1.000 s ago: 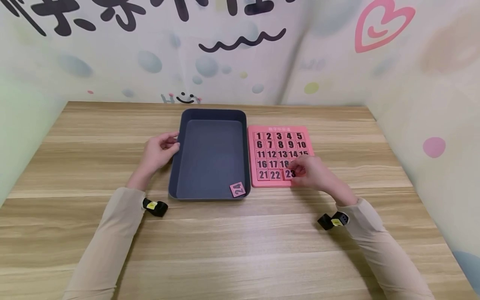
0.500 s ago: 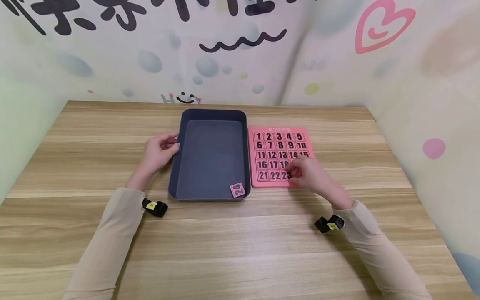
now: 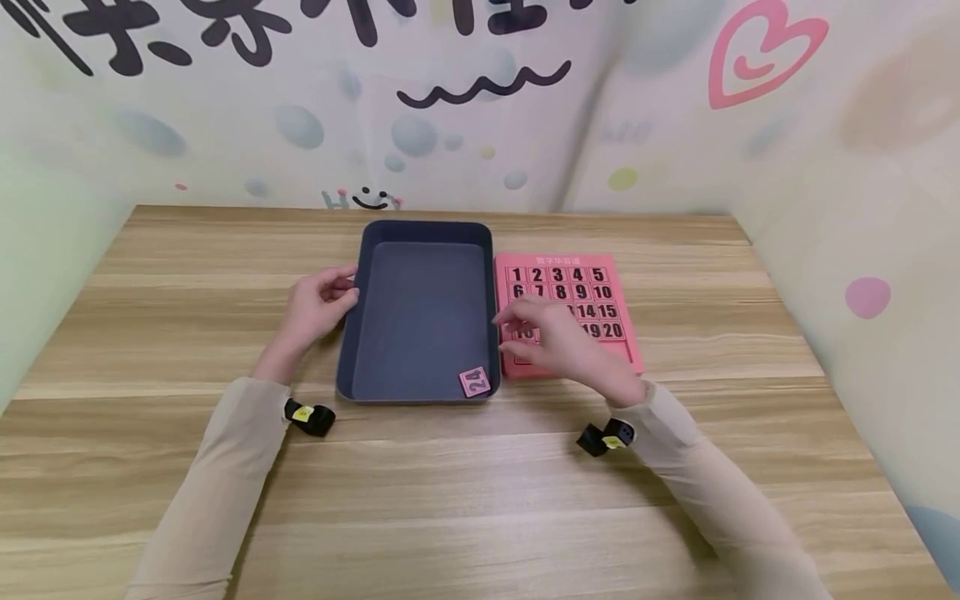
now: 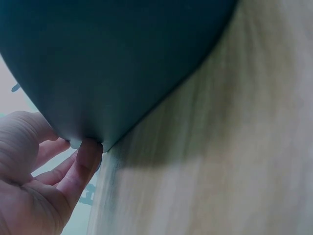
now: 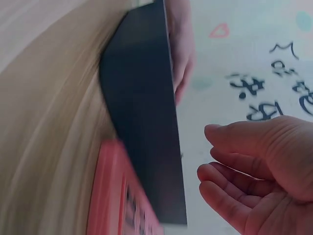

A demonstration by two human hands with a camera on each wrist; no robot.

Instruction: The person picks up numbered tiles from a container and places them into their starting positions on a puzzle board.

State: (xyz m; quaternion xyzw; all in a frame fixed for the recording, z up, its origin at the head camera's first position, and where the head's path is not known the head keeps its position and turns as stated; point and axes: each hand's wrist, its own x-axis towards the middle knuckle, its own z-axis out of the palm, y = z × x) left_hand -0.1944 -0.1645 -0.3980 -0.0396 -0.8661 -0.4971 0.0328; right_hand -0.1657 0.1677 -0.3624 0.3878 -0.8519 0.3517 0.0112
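Note:
My left hand (image 3: 321, 302) holds the dark blue-grey tray (image 3: 343, 367) by its left rim; in the left wrist view its fingers (image 4: 82, 166) touch the tray's edge. Over the pink number board (image 3: 630, 333), close to the tray's right rim, hovers my right hand (image 3: 558, 342). Its thumb and fingers stand apart, and nothing shows between them in the right wrist view. This hand covers several tiles in the lower rows. One pink tile marked 24 (image 3: 475, 382) lies in the tray's near right corner.
Tray and board stand side by side on a wood-grain table (image 3: 450, 500). Behind it rises a white wall sheet (image 3: 300, 167) with black lettering and coloured dots. A dark wrist camera (image 3: 607, 437) is strapped to the right sleeve.
My right hand has left the 23 tile in the board's bottom row and moved left to the tray's right rim, its fingers spreading. The left hand and tray stay put.

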